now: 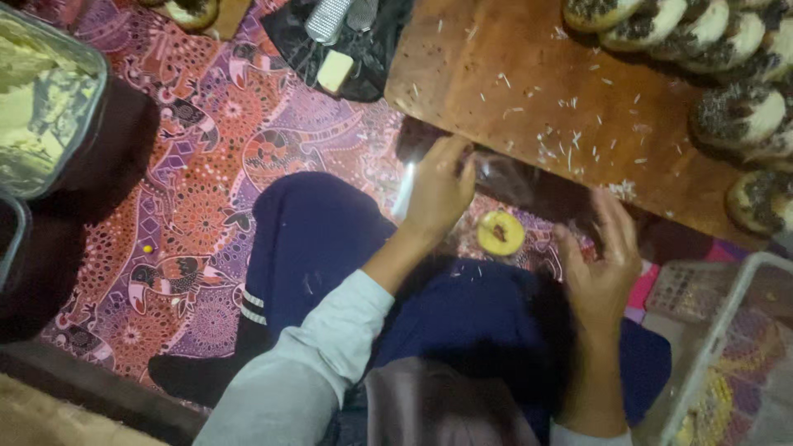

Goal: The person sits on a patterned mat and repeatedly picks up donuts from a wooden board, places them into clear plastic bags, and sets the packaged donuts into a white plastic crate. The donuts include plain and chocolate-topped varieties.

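Observation:
I sit on a patterned floor cloth with my legs in dark blue trousers (322, 239). My left hand (438, 190) and my right hand (603, 264) hold a clear plastic bag (504, 177) stretched between them, just under the near edge of a wooden board (529, 91). A small yellow doughnut (500, 233) lies below the bag, between my hands. Whether it is inside the bag or on my lap I cannot tell. Rows of doughnuts with dark sprinkles (727, 49) sit along the board's far right side.
A metal tray (41, 99) with pale contents stands at the left. A black cloth (347, 41) holds a metal grater and a pale block at the top. A clear plastic container (727, 355) stands at the lower right. White shreds litter the board.

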